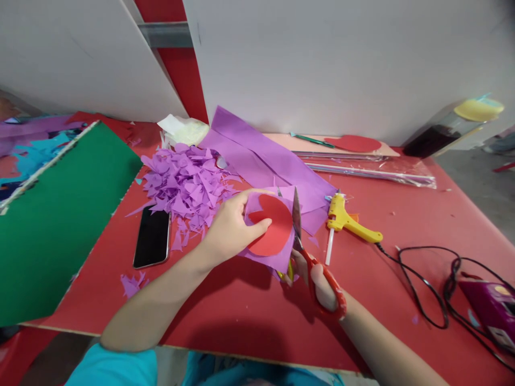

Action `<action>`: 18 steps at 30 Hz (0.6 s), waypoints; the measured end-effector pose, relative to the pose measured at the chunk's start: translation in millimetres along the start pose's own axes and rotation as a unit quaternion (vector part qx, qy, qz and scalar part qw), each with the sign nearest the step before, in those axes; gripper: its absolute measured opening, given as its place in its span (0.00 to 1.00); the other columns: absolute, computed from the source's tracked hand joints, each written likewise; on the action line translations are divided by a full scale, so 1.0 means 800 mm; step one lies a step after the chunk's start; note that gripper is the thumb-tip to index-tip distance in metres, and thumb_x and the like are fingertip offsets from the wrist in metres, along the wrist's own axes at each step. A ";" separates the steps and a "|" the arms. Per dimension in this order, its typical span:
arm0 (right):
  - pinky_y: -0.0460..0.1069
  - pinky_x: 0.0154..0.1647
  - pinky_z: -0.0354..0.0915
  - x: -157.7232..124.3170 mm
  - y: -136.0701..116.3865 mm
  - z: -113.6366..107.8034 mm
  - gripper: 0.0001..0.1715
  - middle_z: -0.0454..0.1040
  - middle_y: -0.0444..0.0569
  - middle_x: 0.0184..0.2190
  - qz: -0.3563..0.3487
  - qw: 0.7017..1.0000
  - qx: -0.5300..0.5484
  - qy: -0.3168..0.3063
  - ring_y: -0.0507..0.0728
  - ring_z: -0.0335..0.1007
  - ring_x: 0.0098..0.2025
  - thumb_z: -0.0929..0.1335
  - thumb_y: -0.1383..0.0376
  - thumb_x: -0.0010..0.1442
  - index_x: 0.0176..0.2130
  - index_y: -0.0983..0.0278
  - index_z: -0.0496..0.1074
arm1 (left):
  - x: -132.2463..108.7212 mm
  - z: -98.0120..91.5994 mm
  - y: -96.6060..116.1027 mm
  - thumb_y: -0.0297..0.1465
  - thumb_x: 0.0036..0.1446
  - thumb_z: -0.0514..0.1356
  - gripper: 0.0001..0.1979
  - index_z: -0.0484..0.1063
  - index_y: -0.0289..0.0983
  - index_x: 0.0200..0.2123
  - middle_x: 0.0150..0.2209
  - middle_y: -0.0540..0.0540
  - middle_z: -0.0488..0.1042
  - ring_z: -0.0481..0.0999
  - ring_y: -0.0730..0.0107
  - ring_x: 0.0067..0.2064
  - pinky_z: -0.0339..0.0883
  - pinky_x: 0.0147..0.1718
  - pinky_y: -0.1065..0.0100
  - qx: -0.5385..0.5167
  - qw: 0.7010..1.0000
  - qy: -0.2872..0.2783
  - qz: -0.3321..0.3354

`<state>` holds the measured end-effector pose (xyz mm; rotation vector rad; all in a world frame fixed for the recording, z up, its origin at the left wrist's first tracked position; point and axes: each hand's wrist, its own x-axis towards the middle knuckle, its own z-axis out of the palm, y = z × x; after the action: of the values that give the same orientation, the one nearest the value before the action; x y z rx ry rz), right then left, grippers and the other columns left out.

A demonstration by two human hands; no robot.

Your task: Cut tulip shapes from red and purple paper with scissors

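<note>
My left hand [231,228] pinches a purple paper piece [277,257] with a red paper circle [273,233] laid on top of it, thumb over the circle's left edge. My right hand [319,284] grips red-handled scissors [311,262]. Their blades point up and away, along the circle's right edge, cutting into the purple paper. Both hands hover just above the red table [249,311].
A heap of purple paper scraps [185,185] and a black phone [153,236] lie left of my hands. Purple sheets [261,155] lie behind, a yellow glue gun [348,220] with black cord [418,289] to the right, a green board [56,214] at left, a purple device [491,305] far right.
</note>
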<state>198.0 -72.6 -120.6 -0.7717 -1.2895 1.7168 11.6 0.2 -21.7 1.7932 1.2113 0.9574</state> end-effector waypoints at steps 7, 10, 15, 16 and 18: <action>0.51 0.30 0.56 -0.007 0.012 -0.004 0.36 0.62 0.46 0.26 0.001 1.000 -0.012 0.029 0.54 0.54 0.26 0.54 0.36 0.56 0.40 0.61 0.66 | -0.002 0.002 0.001 0.24 0.48 0.60 0.21 0.69 0.36 0.48 0.45 0.46 0.76 0.76 0.67 0.44 0.69 0.47 0.65 -0.015 1.000 -0.003 -0.016; 0.51 0.29 0.54 -0.008 0.014 -0.005 0.37 0.62 0.46 0.26 0.000 1.000 -0.014 0.015 0.54 0.52 0.26 0.53 0.35 0.55 0.41 0.61 0.65 | -0.002 0.002 0.001 0.24 0.48 0.60 0.21 0.69 0.36 0.48 0.43 0.47 0.77 0.76 0.67 0.42 0.70 0.44 0.66 -0.012 1.000 -0.005 -0.017; 0.50 0.28 0.53 -0.004 0.010 -0.002 0.33 0.60 0.45 0.26 -0.018 1.000 -0.011 0.017 0.53 0.50 0.25 0.53 0.36 0.56 0.35 0.60 0.62 | -0.004 0.001 0.003 0.22 0.47 0.60 0.27 0.64 0.42 0.53 0.49 0.50 0.72 0.75 0.69 0.38 0.71 0.40 0.66 0.039 0.999 0.014 -0.007; 0.49 0.27 0.53 -0.003 0.009 -0.002 0.33 0.60 0.45 0.25 -0.021 1.000 -0.013 0.016 0.53 0.50 0.25 0.53 0.36 0.56 0.34 0.60 0.62 | -0.004 0.001 0.003 0.22 0.47 0.61 0.29 0.62 0.43 0.54 0.52 0.50 0.70 0.74 0.70 0.38 0.71 0.39 0.66 0.040 0.999 0.020 0.000; 0.49 0.27 0.53 -0.002 0.007 -0.001 0.33 0.60 0.44 0.24 -0.022 0.999 -0.019 0.014 0.53 0.50 0.24 0.54 0.36 0.56 0.33 0.60 0.63 | -0.005 0.001 0.002 0.21 0.47 0.61 0.31 0.59 0.43 0.55 0.54 0.49 0.68 0.74 0.72 0.36 0.72 0.37 0.68 0.033 0.999 0.028 0.010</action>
<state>197.7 -74.4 -126.1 -0.7807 -1.3126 1.6449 11.8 -4.2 -20.9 1.8434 1.2769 0.9958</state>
